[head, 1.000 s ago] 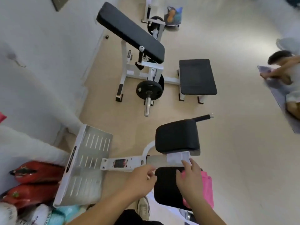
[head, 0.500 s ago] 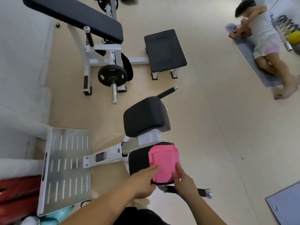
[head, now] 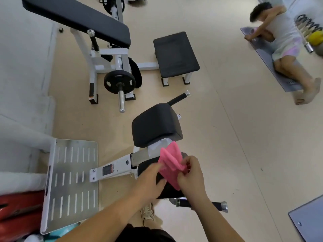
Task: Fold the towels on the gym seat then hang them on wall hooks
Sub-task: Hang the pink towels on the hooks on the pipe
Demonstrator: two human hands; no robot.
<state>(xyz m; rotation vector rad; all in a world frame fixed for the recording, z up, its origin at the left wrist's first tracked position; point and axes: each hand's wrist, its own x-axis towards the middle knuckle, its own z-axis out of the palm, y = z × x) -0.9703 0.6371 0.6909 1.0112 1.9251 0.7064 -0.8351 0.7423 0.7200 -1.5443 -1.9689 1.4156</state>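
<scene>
Beige floor [head: 227, 137] lies open to the right of the machine, between it and a person lying on a grey mat [head: 262, 48] at the far right; a second mat [head: 309, 222] is cut off by the lower right corner. One pink towel [head: 170, 161] is in view, lifted and bunched just above the black gym seat [head: 146, 167], below the back pad [head: 155, 124]. Two hands meet at it: the right hand [head: 192, 173] pinches its right side with curled fingers, while the left hand [head: 148, 182] reaches its near edge with fingertips blurred, so I cannot tell their grip. Two handles [head: 178, 98] flank the seat, and one slotted footplate [head: 70, 180] sits left by the wall
</scene>
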